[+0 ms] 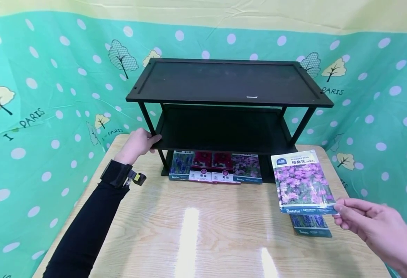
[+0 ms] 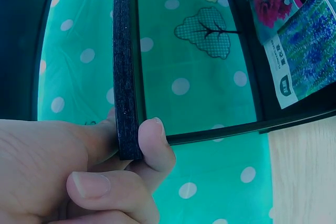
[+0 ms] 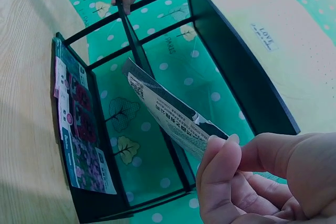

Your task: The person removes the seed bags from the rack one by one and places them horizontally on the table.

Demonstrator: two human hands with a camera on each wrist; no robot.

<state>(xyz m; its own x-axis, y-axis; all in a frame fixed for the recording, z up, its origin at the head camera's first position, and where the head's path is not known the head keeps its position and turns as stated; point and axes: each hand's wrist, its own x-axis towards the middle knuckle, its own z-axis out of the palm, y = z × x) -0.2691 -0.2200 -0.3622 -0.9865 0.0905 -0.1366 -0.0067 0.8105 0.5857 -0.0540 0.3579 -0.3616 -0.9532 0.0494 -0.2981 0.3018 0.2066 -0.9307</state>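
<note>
Right hand (image 1: 377, 224) pinching pink-flowered seed packet (image 1: 302, 183) by corner, left hand (image 1: 138, 143) gripping middle shelf (image 1: 221, 129) of black rack (image 1: 224, 81)

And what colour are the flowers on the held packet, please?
The held packet has pinkish-purple flowers, clearest in the head view.

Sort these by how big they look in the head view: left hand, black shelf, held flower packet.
Largest to smallest:
1. Black shelf, by far
2. Held flower packet
3. Left hand
</note>
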